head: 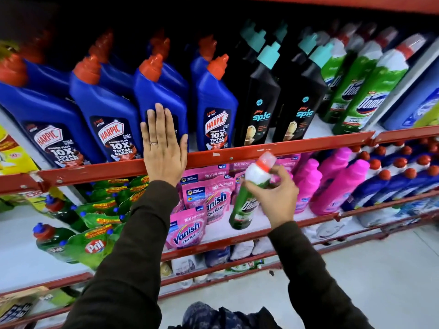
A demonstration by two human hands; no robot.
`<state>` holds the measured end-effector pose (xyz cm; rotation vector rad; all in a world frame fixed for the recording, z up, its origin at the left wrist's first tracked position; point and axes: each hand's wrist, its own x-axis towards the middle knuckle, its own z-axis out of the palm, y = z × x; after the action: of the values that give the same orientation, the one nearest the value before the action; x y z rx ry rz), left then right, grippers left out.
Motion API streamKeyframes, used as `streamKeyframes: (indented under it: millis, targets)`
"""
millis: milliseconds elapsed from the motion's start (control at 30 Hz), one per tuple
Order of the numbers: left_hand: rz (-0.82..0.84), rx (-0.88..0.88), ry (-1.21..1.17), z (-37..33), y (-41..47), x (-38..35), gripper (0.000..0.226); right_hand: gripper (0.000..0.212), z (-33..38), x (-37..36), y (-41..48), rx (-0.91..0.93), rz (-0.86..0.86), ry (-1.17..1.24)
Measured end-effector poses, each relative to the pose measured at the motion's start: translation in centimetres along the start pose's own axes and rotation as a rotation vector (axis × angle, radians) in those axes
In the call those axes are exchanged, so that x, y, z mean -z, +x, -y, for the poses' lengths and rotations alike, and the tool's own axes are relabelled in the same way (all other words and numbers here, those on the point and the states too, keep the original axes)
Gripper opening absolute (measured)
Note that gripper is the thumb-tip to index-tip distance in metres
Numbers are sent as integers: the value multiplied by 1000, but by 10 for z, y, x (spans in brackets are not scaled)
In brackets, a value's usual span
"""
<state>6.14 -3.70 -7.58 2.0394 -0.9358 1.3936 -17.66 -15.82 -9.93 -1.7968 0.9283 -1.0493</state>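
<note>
Hands first: the left hand [164, 148] is released and flat, fingers straight and close together, pressing on the front of a blue Harpic bottle [159, 91] on the upper shelf, about 9 o'clock from the middle of the view. The heel of that hand overlaps the red shelf rail [308, 144], and there's a ring on one finger.

The right hand [278, 193] is grasping a green bottle [244, 205], with the fingers and thumb curled round its white shoulder just under the cap. The bottle sits around 5 o'clock from the middle, out in front of the lower shelf. It's tilted, with the cap pointing to 1 o'clock and crossing the rail, and the base down at 7 o'clock. Can't tell if the base touches anything.

Other Harpic bottles [104, 108] stand at 9 and 3 o'clock of the pressed one, all with orange caps. Further toward 3 o'clock come the black Spic bottles [259, 100], then the green and white Domex bottles [370, 96].

On the lower shelf, the pink Vanish pouches [187, 231] are right behind the held bottle, with pink bottles [337, 184] at its 3 o'clock and green Pril packs [92, 245] off at 9 o'clock. Both arms are in dark sleeves [133, 269].
</note>
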Motion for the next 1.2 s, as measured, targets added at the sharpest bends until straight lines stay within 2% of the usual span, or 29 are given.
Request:
streamKeyframes:
  millis: [133, 333, 433, 700, 867, 1067, 1200]
  targets:
    - [28, 24, -16, 1, -1, 2, 61, 46, 54, 47, 33, 164, -217, 79]
    - [58, 38, -35, 1, -1, 4, 63, 70, 112, 121, 90, 293, -564, -45]
    - [40, 16, -54, 1, -1, 3, 68, 76, 116, 141, 121, 332, -664, -123]
    - [5, 1, -87, 2, -2, -1, 71, 76, 105, 137, 177, 262, -559, -142]
    - [9, -13, -77, 3, -2, -1, 73, 83, 101, 128, 197, 211, -434, -309]
    - [4, -17, -85, 5, -4, -5, 73, 88, 96, 123, 212, 198, -408, -432]
    - [10, -14, -83, 6, -4, -7, 71, 84, 85, 120, 214, 197, -372, -419]
